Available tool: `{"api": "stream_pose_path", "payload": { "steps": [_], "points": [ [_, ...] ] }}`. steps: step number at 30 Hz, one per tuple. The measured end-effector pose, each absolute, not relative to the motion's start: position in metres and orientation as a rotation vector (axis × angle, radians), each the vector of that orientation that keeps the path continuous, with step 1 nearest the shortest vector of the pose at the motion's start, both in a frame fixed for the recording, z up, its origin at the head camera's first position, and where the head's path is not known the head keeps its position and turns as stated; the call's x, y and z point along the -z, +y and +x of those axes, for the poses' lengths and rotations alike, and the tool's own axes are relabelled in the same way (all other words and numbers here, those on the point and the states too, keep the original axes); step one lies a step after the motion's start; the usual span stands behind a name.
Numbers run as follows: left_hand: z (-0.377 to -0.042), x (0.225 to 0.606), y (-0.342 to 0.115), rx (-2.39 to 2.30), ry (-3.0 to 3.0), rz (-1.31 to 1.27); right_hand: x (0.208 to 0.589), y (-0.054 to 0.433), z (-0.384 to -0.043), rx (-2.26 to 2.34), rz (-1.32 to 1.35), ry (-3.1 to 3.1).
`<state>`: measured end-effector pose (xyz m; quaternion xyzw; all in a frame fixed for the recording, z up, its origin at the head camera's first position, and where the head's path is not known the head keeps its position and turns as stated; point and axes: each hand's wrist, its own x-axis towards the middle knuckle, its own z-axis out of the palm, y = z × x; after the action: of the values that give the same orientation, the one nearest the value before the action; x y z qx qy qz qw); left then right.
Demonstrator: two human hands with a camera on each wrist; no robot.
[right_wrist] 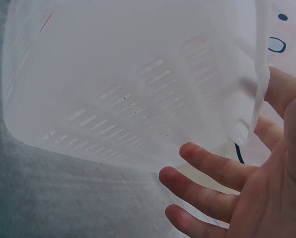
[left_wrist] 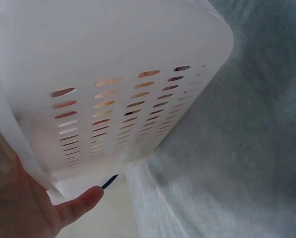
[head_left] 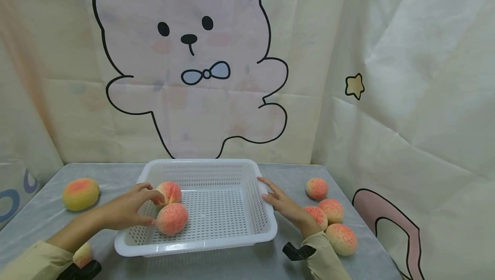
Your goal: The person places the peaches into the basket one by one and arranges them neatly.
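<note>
A white plastic basket (head_left: pixel 216 243) with slotted walls stands on the table. Two peaches, a back one (head_left: pixel 170 190) and a front one (head_left: pixel 172 219), lie at its left end. My left hand (head_left: pixel 133 207) reaches over the left rim with loosely bent fingers. Its fingertips overlap the back peach in the head view, and the thumb tip is right at the front peach. In the left wrist view the thumb (left_wrist: pixel 81 206) extends straight beside the basket's outer wall. My right hand (head_left: pixel 284 205) holds the right rim, thumb and forefinger over it, the other fingers (right_wrist: pixel 207 163) spread outside.
Several peaches (head_left: pixel 331 210) sit on the table's right side, some partly behind the right forearm. At the left lies a yellow fruit with a red top (head_left: pixel 80 194). Another fruit (head_left: pixel 83 255) shows beside the left sleeve. A printed curtain (head_left: pixel 301 121) hangs behind the table.
</note>
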<state>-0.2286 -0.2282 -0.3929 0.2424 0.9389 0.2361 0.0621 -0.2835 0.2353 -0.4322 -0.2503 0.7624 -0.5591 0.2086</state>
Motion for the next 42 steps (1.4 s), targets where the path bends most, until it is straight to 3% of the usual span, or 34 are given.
{"api": "stream_pose_path", "payload": {
  "steps": [23, 42],
  "points": [
    [-0.221, 0.377, -0.238, -0.985, 2.824, 0.754, 0.432, 0.235, -0.282, 1.55, -0.68, 2.125],
    [-0.211, 0.378, -0.296, -0.978, 3.021, 0.694, 0.43, 0.235, -0.282, 1.551, -0.673, 2.132]
  ]
}}
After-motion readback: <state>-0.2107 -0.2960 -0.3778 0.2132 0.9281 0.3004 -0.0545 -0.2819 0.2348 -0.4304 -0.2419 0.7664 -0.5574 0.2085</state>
